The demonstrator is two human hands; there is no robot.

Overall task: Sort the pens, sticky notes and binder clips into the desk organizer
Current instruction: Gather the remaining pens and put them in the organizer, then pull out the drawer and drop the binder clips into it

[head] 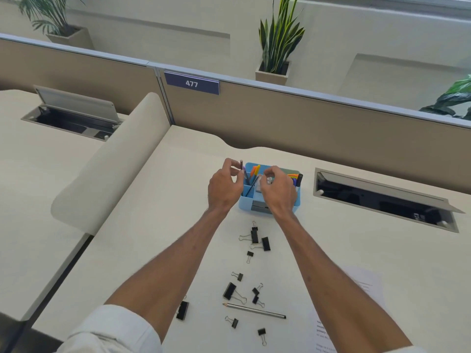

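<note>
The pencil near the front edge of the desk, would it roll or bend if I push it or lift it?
The pencil looks like a straight, thin rod, so it probably stays stiff and feels light. Lying flat on the smooth desk, it may roll if pushed sideways.

Both hands over the blue desk organizer (246, 203) on a pale desk (153, 225)

The left hand (224, 186) pinches a dark pen (241, 164) upright above the organizer's left rear compartment; the right hand (276, 189) curls over its middle, grasp unclear; black binder clips (254, 236) lie scattered nearer the person, a pencil (254, 310) among them; a printed sheet (362, 284) lies at the right.
</note>
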